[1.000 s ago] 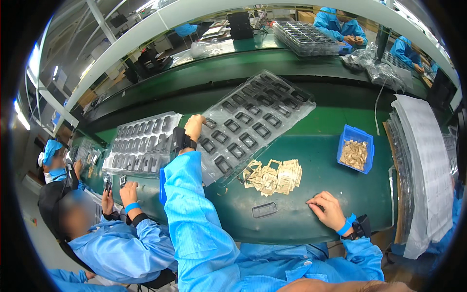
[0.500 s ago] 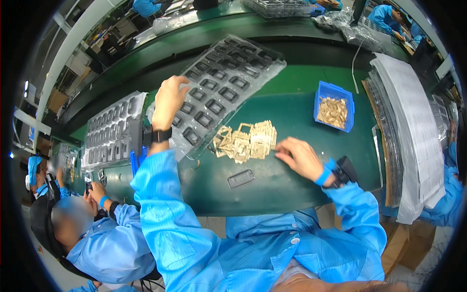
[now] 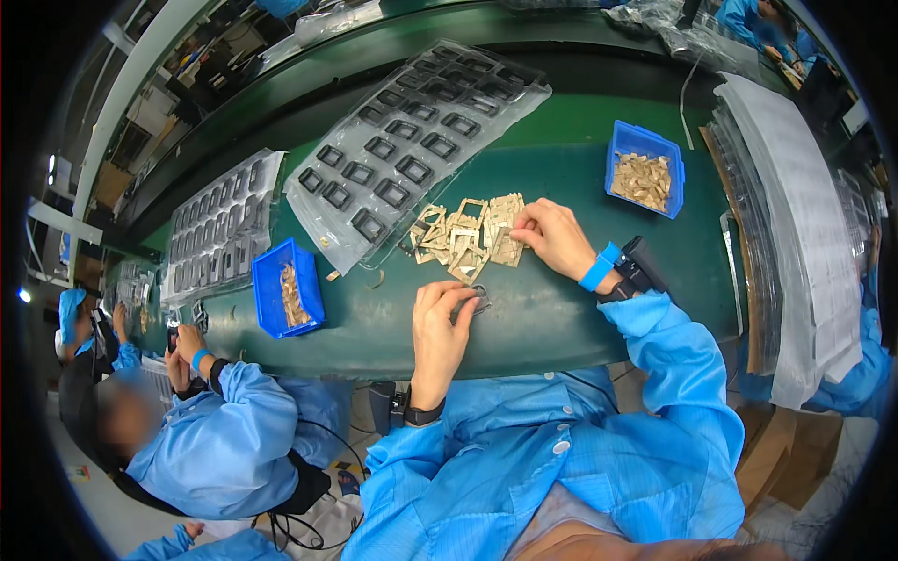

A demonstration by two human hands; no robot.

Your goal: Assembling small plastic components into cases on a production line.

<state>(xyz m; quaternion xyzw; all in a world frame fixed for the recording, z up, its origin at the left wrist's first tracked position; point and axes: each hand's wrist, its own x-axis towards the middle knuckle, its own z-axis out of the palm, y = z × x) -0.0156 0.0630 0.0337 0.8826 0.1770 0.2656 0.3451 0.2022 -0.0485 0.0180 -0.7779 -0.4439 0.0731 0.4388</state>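
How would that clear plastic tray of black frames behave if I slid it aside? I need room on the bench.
The clear tray looks thin and moulded, so it would probably flex and sag if lifted by one edge. It seems light for its size. The black frames sit in pockets, so a flat push should keep them in place; tilting might spill them.

You are wearing a light blue smock [image 3: 599, 449] and bright blue wristband [image 3: 597, 267], working gold-tan frames [image 3: 468, 234] over a dark green bench [image 3: 552, 318] beside blue bins [image 3: 645, 168].
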